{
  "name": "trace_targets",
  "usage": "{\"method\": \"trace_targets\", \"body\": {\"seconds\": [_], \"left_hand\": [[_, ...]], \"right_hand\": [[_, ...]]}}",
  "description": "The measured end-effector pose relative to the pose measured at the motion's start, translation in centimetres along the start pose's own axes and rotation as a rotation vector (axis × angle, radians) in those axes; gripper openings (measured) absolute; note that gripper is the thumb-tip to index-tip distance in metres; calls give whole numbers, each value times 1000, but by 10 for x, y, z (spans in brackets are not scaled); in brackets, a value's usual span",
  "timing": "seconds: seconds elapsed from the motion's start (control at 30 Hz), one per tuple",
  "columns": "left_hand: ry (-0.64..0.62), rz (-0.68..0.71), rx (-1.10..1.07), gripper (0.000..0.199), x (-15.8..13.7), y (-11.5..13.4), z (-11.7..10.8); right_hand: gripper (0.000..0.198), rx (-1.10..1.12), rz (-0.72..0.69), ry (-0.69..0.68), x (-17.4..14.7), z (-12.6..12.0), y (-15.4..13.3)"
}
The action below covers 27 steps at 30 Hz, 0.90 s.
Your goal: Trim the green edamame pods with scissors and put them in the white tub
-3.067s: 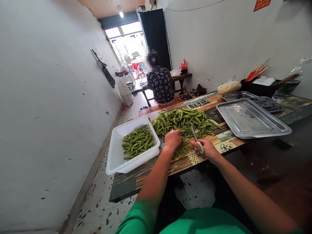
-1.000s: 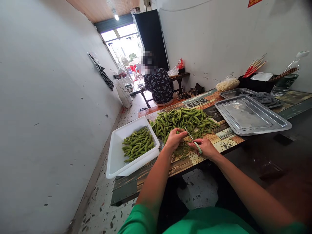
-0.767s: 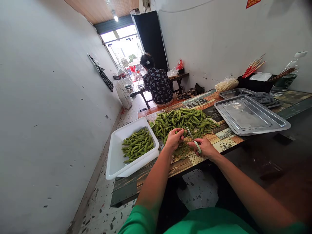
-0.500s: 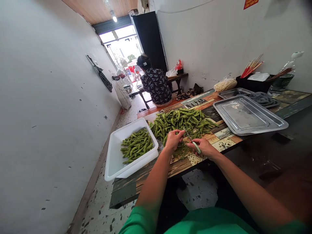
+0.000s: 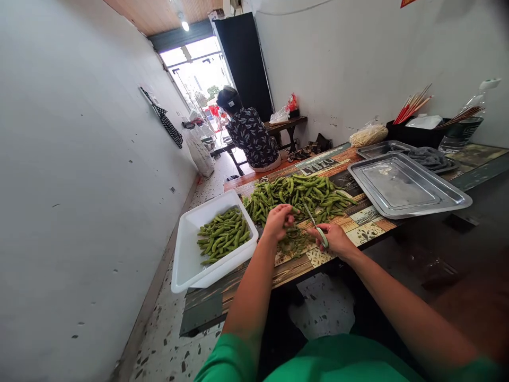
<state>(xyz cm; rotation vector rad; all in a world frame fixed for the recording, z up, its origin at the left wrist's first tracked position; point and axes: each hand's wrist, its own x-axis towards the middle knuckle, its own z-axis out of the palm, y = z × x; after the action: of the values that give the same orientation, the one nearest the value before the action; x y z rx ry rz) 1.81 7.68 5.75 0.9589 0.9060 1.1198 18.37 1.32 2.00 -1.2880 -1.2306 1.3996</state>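
Note:
Between its thumb and fingers my left hand (image 5: 279,220) pinches a green edamame pod (image 5: 295,210). My right hand (image 5: 333,239) is closed round the pale green handles of a pair of scissors (image 5: 322,237), whose blades point up and to the left, a little right of the pod. Behind both hands spreads a heap of edamame pods (image 5: 296,193) on the patterned table. Small green trimmings (image 5: 296,243) lie below and between my hands. To the left, a white plastic tub (image 5: 186,254) holds more pods.
Metal trays (image 5: 409,185) rest at the right, the rear one with a dark cloth (image 5: 427,157). Beyond are a bag of pale sticks (image 5: 369,135), a black box (image 5: 421,134) with skewers, and a plastic bottle (image 5: 463,130). A person (image 5: 252,135) sits at the back, facing away.
My left hand has drawn slightly left, away from the scissor blades, with the pod showing at its fingertips. My right hand stays nearly in place. The seated person leans a little more to the left.

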Motion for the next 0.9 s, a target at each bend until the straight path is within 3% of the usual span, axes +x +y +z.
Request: {"method": "trace_targets", "body": {"seconds": [0.07, 0.13, 0.2, 0.3, 0.37, 0.47, 0.73, 0.8, 0.9], "left_hand": [[39, -16, -152, 22, 2, 7, -4], [122, -1, -116, 19, 3, 8, -7], [242, 116, 156, 15, 3, 4, -8], [322, 270, 779, 8, 0, -7, -7], [298, 237, 1077, 17, -2, -14, -4], [311, 162, 1255, 27, -3, -21, 1], [235, 148, 1277, 17, 2, -26, -1], [269, 154, 1178, 14, 3, -24, -3], [304, 58, 844, 11, 3, -18, -3]], "right_hand": [[43, 24, 38, 2, 0, 1, -1], [43, 30, 49, -11, 0, 1, -2], [44, 28, 45, -14, 0, 1, -3], [44, 12, 35, -10, 0, 0, -2], [45, -3, 36, 2, 0, 0, -2], [46, -26, 37, 11, -1, 0, -2], [45, -18, 66, -24, -1, 0, -5], [45, -16, 72, -33, 0, 0, -4], [44, -30, 70, -45, 3, -1, -1]]}}
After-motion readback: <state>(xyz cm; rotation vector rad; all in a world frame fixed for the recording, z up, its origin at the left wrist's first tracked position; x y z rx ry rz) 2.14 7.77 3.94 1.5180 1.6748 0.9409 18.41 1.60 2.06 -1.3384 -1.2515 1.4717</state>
